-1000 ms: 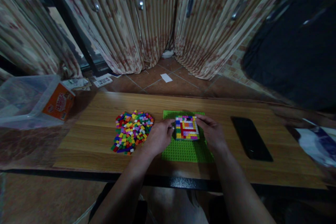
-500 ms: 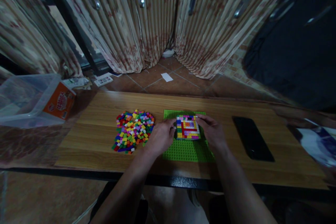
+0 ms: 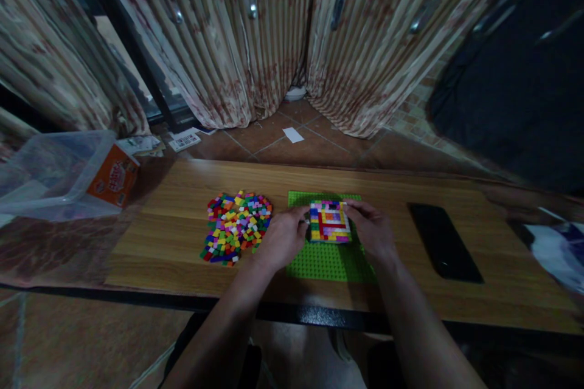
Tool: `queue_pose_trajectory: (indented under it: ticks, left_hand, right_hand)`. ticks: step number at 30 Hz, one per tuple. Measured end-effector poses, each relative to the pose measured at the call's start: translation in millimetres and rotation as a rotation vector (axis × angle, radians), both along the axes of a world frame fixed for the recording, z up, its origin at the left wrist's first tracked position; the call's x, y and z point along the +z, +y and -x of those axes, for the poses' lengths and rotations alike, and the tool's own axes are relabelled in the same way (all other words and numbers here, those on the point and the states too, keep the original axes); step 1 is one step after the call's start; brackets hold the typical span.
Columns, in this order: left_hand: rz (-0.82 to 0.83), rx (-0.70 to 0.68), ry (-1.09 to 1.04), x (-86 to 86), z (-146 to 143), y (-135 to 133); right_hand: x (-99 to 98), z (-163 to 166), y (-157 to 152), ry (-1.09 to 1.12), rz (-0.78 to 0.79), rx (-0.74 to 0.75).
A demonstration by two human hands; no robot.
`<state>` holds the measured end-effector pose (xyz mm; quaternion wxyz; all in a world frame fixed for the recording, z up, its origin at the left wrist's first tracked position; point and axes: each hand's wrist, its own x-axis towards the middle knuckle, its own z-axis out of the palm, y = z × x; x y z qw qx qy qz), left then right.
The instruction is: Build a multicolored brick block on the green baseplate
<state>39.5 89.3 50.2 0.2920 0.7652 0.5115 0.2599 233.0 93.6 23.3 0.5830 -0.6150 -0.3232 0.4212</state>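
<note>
Clock is centred on the brick block, 12 pointing away from me. Block [image 3: 331,222] is multicoloured, squarish, red strips showing on its top, and sits over the far half of the green baseplate [image 3: 319,264]. Can't tell if it's pressed onto the studs or just held there.

Left hand [image 3: 287,234] at 9 o'clock: thumb and fingers drawn nearly together, tips right at the block's edge. Small pale bit shows by the tips; too small to tell if that's a loose brick or whether I've got hold of it.

Right hand [image 3: 374,231] at 3 o'clock: fingers partly curled, tips reaching the block's 1 to 2 o'clock corner. Can't tell if that's a real grip or only a touch.

Pile of loose bricks [image 3: 239,225] at 9, past my left hand, mixed colours, spread on the wooden desk [image 3: 159,225]. Black phone or tablet [image 3: 444,243] lies flat just past 3, well apart from my right hand.

Off the desk: clear plastic tub [image 3: 55,176] with orange label [image 3: 114,176] between 9 and 10, white paper [image 3: 292,135] on the floor at 11, striped curtains [image 3: 269,42] behind it
</note>
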Motion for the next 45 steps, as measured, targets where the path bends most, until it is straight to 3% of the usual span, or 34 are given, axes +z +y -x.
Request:
queue_pose_trajectory:
  ticks: [5,10,21,24,30,33,39,45]
  left_hand:
    - [0.000,0.003,-0.053,-1.5,4.0,2.3]
    - [-0.028,0.018,-0.116,-2.3,4.9,2.8]
    - [-0.060,0.036,-0.246,-6.0,3.7,4.5]
    - [-0.066,0.030,-0.275,-4.3,1.7,3.3]
    - [-0.111,0.000,-0.295,-0.6,-2.1,0.4]
    - [-0.123,-0.019,-0.331,-0.6,-3.0,0.0]
    - [-0.095,-0.009,-0.392,-1.1,-4.6,-1.2]
    - [-0.054,0.021,-0.434,-3.7,-7.0,-1.6]
  right_hand:
    - [-0.8,0.1,-2.8,-0.059,-0.057,0.007]
    - [2.9,1.9,-3.1,-0.192,-0.172,-0.189]
    - [20.6,-1.7,-7.9,-0.291,-0.244,-0.391]
    - [19.9,2.6,-12.1,-0.422,-0.314,-0.282]
    - [17.8,19.6,-25.6,-0.748,-0.488,0.174]
    - [17.0,26.6,-28.2,-0.849,-0.523,0.325]
    - [12.9,31.5,-26.1,-0.965,-0.541,0.338]
    - [12.3,32.6,-26.1,-0.945,-0.557,0.298]
